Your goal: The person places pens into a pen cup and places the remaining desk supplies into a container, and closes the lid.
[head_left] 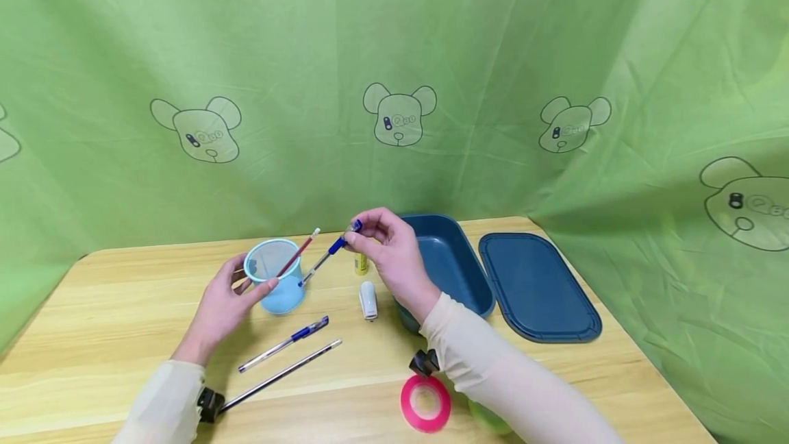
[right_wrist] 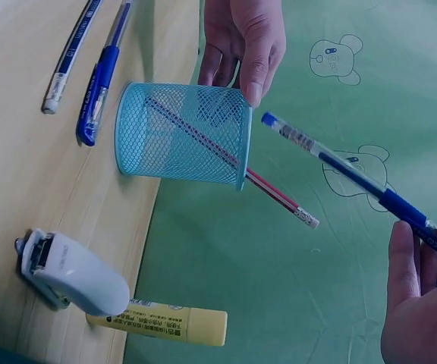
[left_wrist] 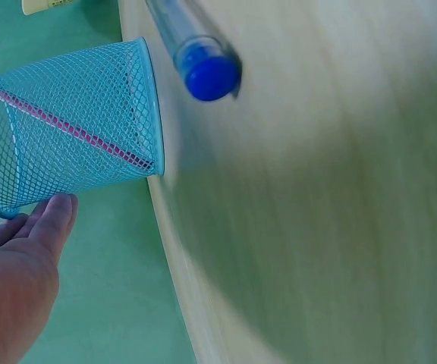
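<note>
A light blue mesh pen cup (head_left: 283,299) stands upright on the table, a red pencil (head_left: 298,256) leaning inside with its eraser end up. My left hand (head_left: 223,307) holds the cup by its side, thumb near the rim. Between thumb and fingers, my right hand (head_left: 397,255) pinches a blue pen (right_wrist: 340,171) by its capped end. The pen slants in the air, its blue bottom end pointing toward the cup's open mouth and outside it in the right wrist view. Nearer me, another blue pen (head_left: 283,343) and a dark pencil (head_left: 280,377) lie on the table.
A white stapler (head_left: 368,300) and a yellow glue stick (right_wrist: 177,322) are right of the cup. Farther right stand a dark blue bin (head_left: 477,286), partly behind my right hand, and its flat lid (head_left: 539,286). Pink tape (head_left: 405,403) and a green object (head_left: 489,419) lie near my right forearm.
</note>
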Demonstrator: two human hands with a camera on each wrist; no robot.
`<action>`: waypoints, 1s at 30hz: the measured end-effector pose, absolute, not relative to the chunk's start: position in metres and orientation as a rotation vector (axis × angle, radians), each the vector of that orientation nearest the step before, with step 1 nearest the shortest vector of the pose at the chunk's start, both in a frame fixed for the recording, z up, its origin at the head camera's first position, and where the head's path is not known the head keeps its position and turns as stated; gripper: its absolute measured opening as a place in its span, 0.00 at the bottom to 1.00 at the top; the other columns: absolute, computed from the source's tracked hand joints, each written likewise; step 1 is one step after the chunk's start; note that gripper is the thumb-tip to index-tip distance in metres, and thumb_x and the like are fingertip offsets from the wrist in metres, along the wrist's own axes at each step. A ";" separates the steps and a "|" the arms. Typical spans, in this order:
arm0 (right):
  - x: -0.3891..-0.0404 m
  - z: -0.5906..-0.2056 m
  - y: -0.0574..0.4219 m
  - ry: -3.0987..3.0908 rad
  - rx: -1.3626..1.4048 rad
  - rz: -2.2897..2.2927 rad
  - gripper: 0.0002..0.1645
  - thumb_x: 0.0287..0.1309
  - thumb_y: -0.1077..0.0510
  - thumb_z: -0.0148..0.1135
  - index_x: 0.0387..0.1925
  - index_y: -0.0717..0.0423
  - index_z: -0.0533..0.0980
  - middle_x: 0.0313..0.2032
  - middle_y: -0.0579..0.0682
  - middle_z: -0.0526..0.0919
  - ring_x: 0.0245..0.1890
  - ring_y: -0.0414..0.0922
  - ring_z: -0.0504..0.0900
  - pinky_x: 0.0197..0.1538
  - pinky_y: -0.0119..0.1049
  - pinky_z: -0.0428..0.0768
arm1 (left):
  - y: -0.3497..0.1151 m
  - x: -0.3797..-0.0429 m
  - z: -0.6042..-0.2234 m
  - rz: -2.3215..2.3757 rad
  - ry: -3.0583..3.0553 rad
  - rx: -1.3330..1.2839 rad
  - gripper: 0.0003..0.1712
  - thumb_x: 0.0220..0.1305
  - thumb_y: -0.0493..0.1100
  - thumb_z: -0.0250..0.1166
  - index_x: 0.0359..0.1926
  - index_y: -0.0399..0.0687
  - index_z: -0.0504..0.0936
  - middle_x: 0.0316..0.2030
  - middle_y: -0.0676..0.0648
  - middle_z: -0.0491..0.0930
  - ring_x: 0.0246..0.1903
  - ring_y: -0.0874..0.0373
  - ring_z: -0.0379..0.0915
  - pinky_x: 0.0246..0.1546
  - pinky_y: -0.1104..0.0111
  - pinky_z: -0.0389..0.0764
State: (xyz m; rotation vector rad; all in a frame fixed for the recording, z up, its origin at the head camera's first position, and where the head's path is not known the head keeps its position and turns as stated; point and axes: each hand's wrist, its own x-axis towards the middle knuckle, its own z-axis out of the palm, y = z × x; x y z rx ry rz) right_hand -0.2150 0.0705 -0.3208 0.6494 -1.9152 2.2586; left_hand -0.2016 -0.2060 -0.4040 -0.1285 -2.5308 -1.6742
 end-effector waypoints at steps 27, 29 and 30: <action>-0.236 -0.332 0.034 -1.965 0.482 2.217 0.12 0.56 0.73 0.66 0.42 0.69 0.75 0.37 0.53 0.79 0.37 0.44 0.80 0.46 0.38 0.84 | -0.205 -0.201 -0.405 -1.676 -2.526 -0.125 0.52 0.60 0.52 0.72 0.71 0.29 0.54 0.65 0.30 0.62 0.65 0.37 0.58 0.67 0.53 0.61; -0.238 -0.334 0.031 -1.968 0.487 2.229 0.12 0.57 0.73 0.66 0.42 0.70 0.75 0.37 0.53 0.79 0.37 0.44 0.80 0.46 0.38 0.84 | -0.205 -0.201 -0.405 -1.674 -2.527 -0.120 0.52 0.60 0.52 0.72 0.71 0.29 0.54 0.65 0.30 0.62 0.65 0.37 0.58 0.67 0.53 0.62; -0.239 -0.335 0.030 -1.968 0.486 2.236 0.12 0.57 0.73 0.66 0.43 0.70 0.74 0.37 0.53 0.78 0.37 0.44 0.80 0.46 0.39 0.85 | -0.205 -0.201 -0.405 -1.673 -2.527 -0.119 0.52 0.60 0.52 0.72 0.71 0.29 0.54 0.65 0.30 0.62 0.65 0.37 0.58 0.67 0.53 0.62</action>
